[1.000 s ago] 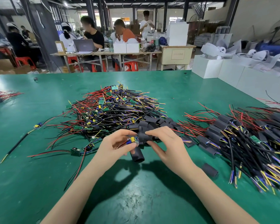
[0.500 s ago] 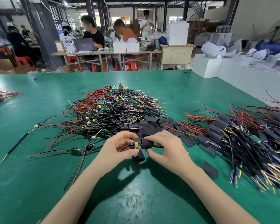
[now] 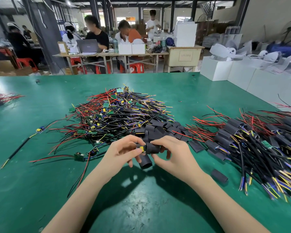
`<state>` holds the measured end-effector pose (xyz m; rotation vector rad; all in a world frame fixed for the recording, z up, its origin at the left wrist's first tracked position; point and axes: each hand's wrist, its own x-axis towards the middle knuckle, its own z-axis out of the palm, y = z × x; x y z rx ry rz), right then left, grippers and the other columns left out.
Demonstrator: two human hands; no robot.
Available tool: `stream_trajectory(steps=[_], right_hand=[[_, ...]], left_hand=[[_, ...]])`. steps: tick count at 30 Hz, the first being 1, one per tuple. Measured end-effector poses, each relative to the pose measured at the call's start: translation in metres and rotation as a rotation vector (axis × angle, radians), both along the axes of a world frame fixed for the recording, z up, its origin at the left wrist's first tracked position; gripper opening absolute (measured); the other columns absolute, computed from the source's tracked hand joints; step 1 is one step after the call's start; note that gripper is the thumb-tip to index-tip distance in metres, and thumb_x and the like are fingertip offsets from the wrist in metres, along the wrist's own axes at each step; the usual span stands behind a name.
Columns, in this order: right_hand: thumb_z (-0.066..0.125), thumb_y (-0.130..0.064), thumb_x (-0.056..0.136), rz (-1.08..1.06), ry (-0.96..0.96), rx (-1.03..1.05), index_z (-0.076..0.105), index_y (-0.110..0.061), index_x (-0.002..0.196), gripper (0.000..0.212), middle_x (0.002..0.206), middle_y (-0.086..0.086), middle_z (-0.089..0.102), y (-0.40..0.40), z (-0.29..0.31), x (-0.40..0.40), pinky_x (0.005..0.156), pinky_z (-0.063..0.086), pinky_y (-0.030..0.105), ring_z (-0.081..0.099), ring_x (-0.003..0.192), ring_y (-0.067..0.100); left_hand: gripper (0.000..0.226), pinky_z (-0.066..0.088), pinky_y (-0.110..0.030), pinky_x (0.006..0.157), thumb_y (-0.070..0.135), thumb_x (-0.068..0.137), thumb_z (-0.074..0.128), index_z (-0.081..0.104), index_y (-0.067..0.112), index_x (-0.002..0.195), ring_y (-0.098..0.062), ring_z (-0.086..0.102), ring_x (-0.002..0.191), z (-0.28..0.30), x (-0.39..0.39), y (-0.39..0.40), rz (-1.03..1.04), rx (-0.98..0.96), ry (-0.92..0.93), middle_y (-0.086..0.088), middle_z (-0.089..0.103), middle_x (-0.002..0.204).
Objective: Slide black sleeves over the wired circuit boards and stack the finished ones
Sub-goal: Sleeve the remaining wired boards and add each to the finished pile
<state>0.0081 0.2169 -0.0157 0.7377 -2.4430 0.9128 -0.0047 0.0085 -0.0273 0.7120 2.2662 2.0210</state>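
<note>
green table [image 3: 40,115], blk sleeves [image 3: 160,128], red/blk/yel wires [image 3: 124,113]

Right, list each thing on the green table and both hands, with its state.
left hand: pinches a circuit board, partly sleeved
right hand: grips the black sleeve over the board's end
spare sleeve: open-ended, under the hands
loose sleeve: lying alone
middle pile: bare boards, tangled
right pile: sleeved, stacked

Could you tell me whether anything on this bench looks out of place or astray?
One black sleeve lies alone on the green table, apart from the loose sleeve heap. A wired board also sits off to the left, away from the main pile.
</note>
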Motion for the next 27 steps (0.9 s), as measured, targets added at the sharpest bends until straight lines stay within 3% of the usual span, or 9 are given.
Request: stream_trajectory(steps=[8,12,15,17,19,22,27], right_hand=[[0.073,-0.012,0.075,0.053,-0.029,0.094,0.069,-0.013,0.105,0.03,0.092,-0.001,0.065,0.0021,0.0007,0.0001,0.074,0.043,0.017,0.057,0.083,0.011],[0.072,-0.011,0.074,0.062,-0.079,0.1,0.071,-0.012,0.103,0.029,0.089,-0.001,0.067,0.0009,0.0021,0.0004,0.068,0.037,0.008,0.055,0.076,0.007],[0.073,-0.015,0.072,0.022,-0.101,0.09,0.073,-0.014,0.099,0.027,0.082,-0.002,0.067,0.0003,0.002,0.0003,0.065,0.033,0.006,0.05,0.069,0.002],[0.074,-0.018,0.071,0.0,-0.103,0.087,0.075,-0.016,0.096,0.025,0.078,-0.003,0.067,-0.0011,0.0016,0.0007,0.064,0.038,0.011,0.052,0.067,0.005],[0.074,-0.022,0.07,-0.011,-0.104,0.101,0.074,-0.017,0.093,0.023,0.076,-0.002,0.067,-0.0029,0.0015,0.0017,0.067,0.045,0.025,0.056,0.07,0.013],[0.077,-0.026,0.07,-0.006,-0.108,0.102,0.072,-0.016,0.094,0.026,0.08,0.0,0.066,-0.0041,0.0007,0.002,0.069,0.047,0.033,0.057,0.076,0.015],[0.071,-0.018,0.071,-0.033,-0.057,0.131,0.071,-0.014,0.095,0.024,0.082,0.001,0.064,-0.0045,-0.0013,0.0016,0.072,0.047,0.035,0.058,0.079,0.019]], left_hand=[[0.017,0.053,-0.028,0.058,0.002,0.09,0.064,0.06,0.007,0.106,-0.022,0.066,0.065,-0.0019,-0.0016,-0.0014,-0.003,-0.021,-0.064,-0.011,0.07,0.077],[0.012,0.053,-0.025,0.061,-0.001,0.087,0.067,0.064,0.004,0.098,-0.021,0.068,0.067,-0.0026,-0.0002,-0.0006,0.005,-0.051,-0.079,-0.008,0.072,0.078],[0.015,0.053,-0.024,0.064,0.0,0.087,0.069,0.067,0.012,0.095,-0.019,0.068,0.069,-0.0037,0.0008,0.0002,0.016,-0.101,-0.053,-0.003,0.072,0.084],[0.019,0.051,-0.021,0.066,0.003,0.086,0.07,0.068,0.02,0.093,-0.015,0.066,0.066,-0.0044,0.0011,0.0002,0.008,-0.172,-0.04,0.006,0.069,0.08],[0.022,0.05,-0.02,0.068,0.003,0.086,0.071,0.069,0.024,0.092,-0.013,0.064,0.066,-0.0052,0.0008,0.0005,0.018,-0.207,-0.022,0.009,0.067,0.082],[0.024,0.054,-0.026,0.067,0.001,0.085,0.071,0.065,0.017,0.101,-0.02,0.068,0.068,-0.0065,0.0001,0.0033,0.064,-0.127,-0.056,-0.002,0.068,0.091],[0.026,0.058,-0.03,0.069,-0.001,0.081,0.071,0.062,0.006,0.105,-0.028,0.071,0.073,-0.0042,0.0011,0.0069,0.044,0.085,-0.313,-0.002,0.071,0.09]])
